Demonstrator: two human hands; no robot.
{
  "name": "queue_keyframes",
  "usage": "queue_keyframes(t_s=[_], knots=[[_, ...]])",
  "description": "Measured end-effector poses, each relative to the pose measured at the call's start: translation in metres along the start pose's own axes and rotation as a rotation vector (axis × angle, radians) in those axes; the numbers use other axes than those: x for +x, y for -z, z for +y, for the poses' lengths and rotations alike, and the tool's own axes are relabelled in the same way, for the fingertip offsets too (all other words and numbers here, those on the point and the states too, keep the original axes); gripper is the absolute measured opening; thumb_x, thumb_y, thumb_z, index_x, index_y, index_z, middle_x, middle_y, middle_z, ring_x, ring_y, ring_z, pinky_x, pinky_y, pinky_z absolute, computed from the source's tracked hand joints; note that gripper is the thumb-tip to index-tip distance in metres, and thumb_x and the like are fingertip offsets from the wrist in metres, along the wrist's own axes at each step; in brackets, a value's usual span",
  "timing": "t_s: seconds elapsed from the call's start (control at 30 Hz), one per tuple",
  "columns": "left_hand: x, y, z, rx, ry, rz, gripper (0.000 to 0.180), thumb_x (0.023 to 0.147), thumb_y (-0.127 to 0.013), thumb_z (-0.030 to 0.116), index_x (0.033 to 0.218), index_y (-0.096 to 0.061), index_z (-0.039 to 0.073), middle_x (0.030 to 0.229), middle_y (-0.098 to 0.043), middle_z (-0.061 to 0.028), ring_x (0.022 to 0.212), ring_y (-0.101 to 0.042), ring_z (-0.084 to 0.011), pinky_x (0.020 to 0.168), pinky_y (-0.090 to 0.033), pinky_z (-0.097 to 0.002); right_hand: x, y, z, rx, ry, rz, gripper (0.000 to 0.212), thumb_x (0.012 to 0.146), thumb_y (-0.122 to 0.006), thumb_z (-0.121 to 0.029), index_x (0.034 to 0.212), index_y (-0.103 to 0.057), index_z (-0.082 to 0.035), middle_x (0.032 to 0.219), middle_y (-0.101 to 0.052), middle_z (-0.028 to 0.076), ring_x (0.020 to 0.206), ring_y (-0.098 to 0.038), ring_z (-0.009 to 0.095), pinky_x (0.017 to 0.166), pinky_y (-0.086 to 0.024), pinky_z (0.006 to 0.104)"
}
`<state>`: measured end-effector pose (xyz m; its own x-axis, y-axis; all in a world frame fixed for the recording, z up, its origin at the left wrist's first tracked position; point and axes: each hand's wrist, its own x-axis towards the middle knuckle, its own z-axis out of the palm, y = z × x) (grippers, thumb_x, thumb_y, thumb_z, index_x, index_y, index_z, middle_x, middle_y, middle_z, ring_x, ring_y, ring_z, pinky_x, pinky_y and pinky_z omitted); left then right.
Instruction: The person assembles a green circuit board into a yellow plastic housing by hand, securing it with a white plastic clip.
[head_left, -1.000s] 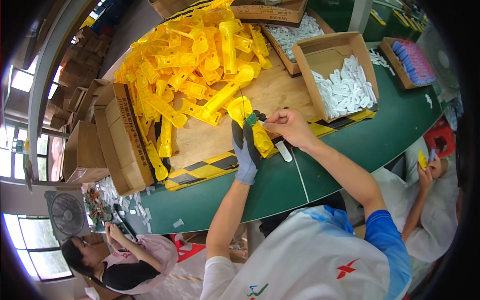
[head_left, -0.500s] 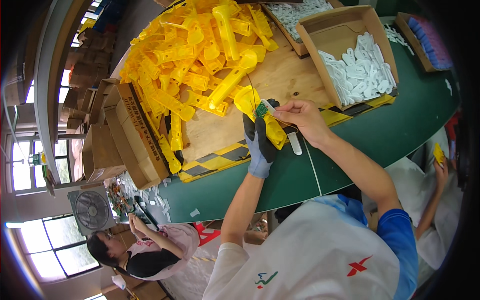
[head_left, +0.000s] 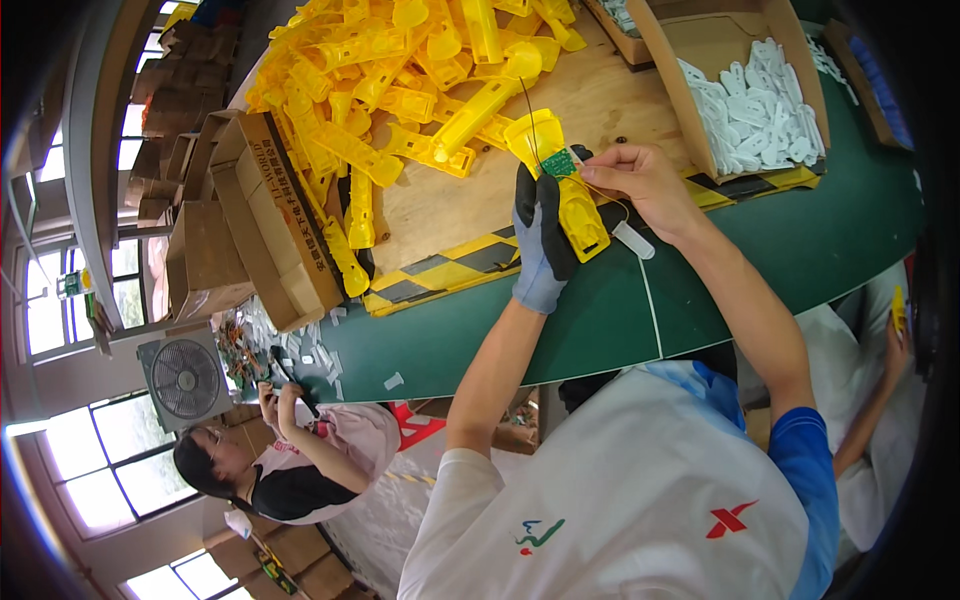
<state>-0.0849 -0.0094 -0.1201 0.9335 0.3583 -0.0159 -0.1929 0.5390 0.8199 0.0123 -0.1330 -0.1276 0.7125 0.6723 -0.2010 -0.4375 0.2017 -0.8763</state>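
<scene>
My left hand (head_left: 541, 240), in a grey and black glove, is closed around a yellow plastic housing (head_left: 580, 220). A small green circuit board (head_left: 558, 163) lies over the housing's upper part, with thin wires running from it. One dark wire (head_left: 530, 115) sticks up past the housing's top end. My bare right hand (head_left: 645, 188) is closed in a pinch at the board's right edge, by a thin yellowish wire. Its fingertips partly hide a small whitish piece there, and what exactly they grip is unclear. A white plastic strip (head_left: 633, 240) lies beside the housing on the green table.
Many yellow housings (head_left: 400, 100) are heaped on a wooden board (head_left: 420, 225) with yellow-black edging. A cardboard box (head_left: 690, 120) of white plastic pieces stands at right; another box (head_left: 285, 240) stands left. Co-workers sit at the green table (head_left: 500, 345), one holding a yellow part (head_left: 898, 310).
The view has shifted, so the table appears higher. The circuit board now sits flatter over the housing, and the whitish piece by my right fingertips shows less. Both hands stay at the housing.
</scene>
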Motion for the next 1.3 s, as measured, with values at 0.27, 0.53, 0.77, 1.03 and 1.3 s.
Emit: queue_keyframes(t_s=[0.27, 0.53, 0.77, 1.03, 1.3], knots=[[-0.001, -0.012, 0.0, 0.357, -0.167, 0.125, 0.038, 0.103, -0.044, 0.026, 0.134, -0.043, 0.004, 0.119, -0.059, -0.0118, 0.106, -0.058, -0.0206, 0.092, -0.048, -0.0329, -0.004, -0.004, 0.004, -0.044, 0.058, 0.049, 0.014, 0.091, -0.067, -0.005, 0.101, -0.069, 0.004, 0.094, -0.071, 0.011, 0.082, -0.068, 0.012, 0.076, -0.055, 0.0235], [-0.005, -0.012, -0.001, 0.165, -0.158, 0.155, 0.047, 0.098, -0.051, 0.008, 0.143, -0.036, 0.005, 0.127, -0.056, -0.0112, 0.109, -0.058, -0.0194, 0.095, -0.047, -0.0328, -0.008, -0.015, 0.01, 0.029, 0.046, 0.123, 0.014, 0.089, -0.069, -0.006, 0.098, -0.07, 0.005, 0.09, -0.071, 0.01, 0.079, -0.068, 0.012, 0.073, -0.054, 0.0238], [-0.005, -0.017, 0.001, 0.085, -0.154, 0.245, 0.054, 0.095, -0.058, 0.003, 0.145, -0.037, 0.006, 0.125, -0.057, -0.0089, 0.107, -0.058, -0.0164, 0.089, -0.05, -0.0295, -0.014, -0.026, 0.001, 0.017, 0.085, 0.192, 0.014, 0.088, -0.069, -0.005, 0.097, -0.07, 0.006, 0.09, -0.072, 0.01, 0.079, -0.067, 0.01, 0.073, -0.051, 0.0212], [0.003, 0.004, -0.004, 0.051, -0.087, 0.133, 0.05, 0.1, -0.05, 0.012, 0.147, -0.033, 0.01, 0.128, -0.056, -0.0115, 0.108, -0.061, -0.0213, 0.089, -0.054, -0.035, -0.01, -0.012, -0.006, -0.094, -0.021, 0.07, 0.014, 0.087, -0.071, -0.005, 0.097, -0.071, 0.005, 0.089, -0.072, 0.009, 0.078, -0.066, 0.01, 0.072, -0.052, 0.0209], [0.005, 0.008, 0.001, -0.005, 0.055, 0.083, 0.045, 0.1, -0.052, 0.017, 0.142, -0.041, 0.006, 0.123, -0.06, -0.0092, 0.103, -0.062, -0.0158, 0.086, -0.053, -0.0297, -0.006, -0.01, -0.008, -0.045, 0.054, -0.002, 0.037, 0.082, -0.074, 0.003, 0.117, -0.062, 0.003, 0.103, -0.069, 0.012, 0.087, -0.067, 0.014, 0.083, -0.055, 0.0259]])
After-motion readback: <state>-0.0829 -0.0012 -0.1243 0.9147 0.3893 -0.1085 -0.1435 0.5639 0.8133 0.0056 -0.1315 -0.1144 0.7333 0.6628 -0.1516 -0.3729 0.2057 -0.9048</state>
